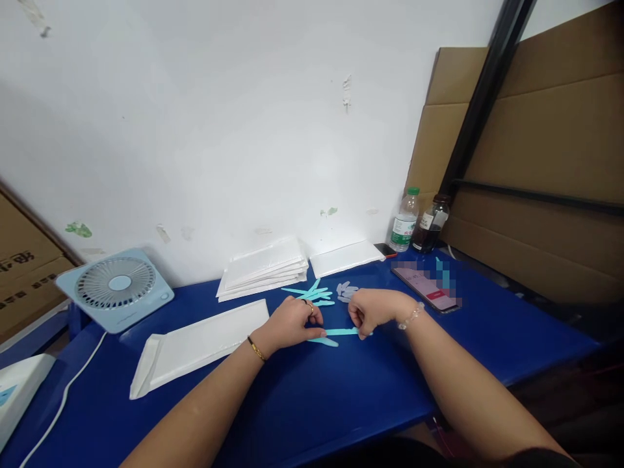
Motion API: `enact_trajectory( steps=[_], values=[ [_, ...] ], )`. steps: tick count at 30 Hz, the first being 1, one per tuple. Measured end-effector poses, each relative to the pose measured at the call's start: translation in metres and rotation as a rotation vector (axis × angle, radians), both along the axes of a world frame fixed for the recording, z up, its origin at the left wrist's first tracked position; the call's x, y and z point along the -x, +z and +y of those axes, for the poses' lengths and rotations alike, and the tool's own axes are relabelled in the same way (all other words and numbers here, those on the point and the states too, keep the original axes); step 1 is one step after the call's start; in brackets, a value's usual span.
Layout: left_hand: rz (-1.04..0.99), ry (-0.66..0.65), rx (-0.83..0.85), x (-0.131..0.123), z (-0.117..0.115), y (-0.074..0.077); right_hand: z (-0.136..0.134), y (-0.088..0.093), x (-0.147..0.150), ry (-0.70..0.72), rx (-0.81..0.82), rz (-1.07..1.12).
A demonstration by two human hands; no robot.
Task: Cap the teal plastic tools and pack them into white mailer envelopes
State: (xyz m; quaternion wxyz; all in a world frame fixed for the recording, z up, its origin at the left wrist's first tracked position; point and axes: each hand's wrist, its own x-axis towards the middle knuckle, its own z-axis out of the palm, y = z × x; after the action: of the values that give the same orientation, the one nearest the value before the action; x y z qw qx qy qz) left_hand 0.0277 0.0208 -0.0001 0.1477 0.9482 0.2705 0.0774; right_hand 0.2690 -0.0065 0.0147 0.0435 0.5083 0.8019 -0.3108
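A slim turquoise plastic stick (341, 332) spans the gap between my two hands, low over the blue table. The thumb and fingers of my left hand (292, 323) pinch its left end. Its right end is in the closed fingers of my right hand (380, 309), where the tip is mostly hidden. Just below it lies another turquoise stick (327, 342), partly under my left hand. Behind my hands is a loose heap of turquoise sticks (316, 294). Beside that heap, several small translucent lilac pieces (346, 291) sit near my right knuckles.
A white padded envelope (199, 344) lies left of my hands. Behind are stacked envelopes (263, 266) and a single one (346, 257). A blue fan (117, 286) stands left. To the right are a phone (424, 286), a water bottle (404, 221) and a dark bottle (429, 224).
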Motion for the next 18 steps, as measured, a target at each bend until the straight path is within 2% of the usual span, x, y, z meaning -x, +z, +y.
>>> enact_trajectory(
  steps=[7, 14, 16, 18],
  values=[
    [-0.019, 0.08, -0.026, 0.002, 0.007, -0.004, 0.003, 0.001, 0.001, -0.03, -0.21, 0.089],
    [-0.059, 0.303, -0.113, 0.018, 0.017, 0.01, 0.013, -0.001, -0.018, -0.217, -0.452, 0.103],
    [-0.036, 0.291, -0.046, 0.021, 0.014, 0.016, 0.012, -0.001, -0.018, -0.219, -0.475, 0.134],
    [0.067, 0.2, 0.067, 0.022, 0.008, 0.019, 0.008, 0.001, -0.014, -0.159, -0.43, 0.189]
  ],
)
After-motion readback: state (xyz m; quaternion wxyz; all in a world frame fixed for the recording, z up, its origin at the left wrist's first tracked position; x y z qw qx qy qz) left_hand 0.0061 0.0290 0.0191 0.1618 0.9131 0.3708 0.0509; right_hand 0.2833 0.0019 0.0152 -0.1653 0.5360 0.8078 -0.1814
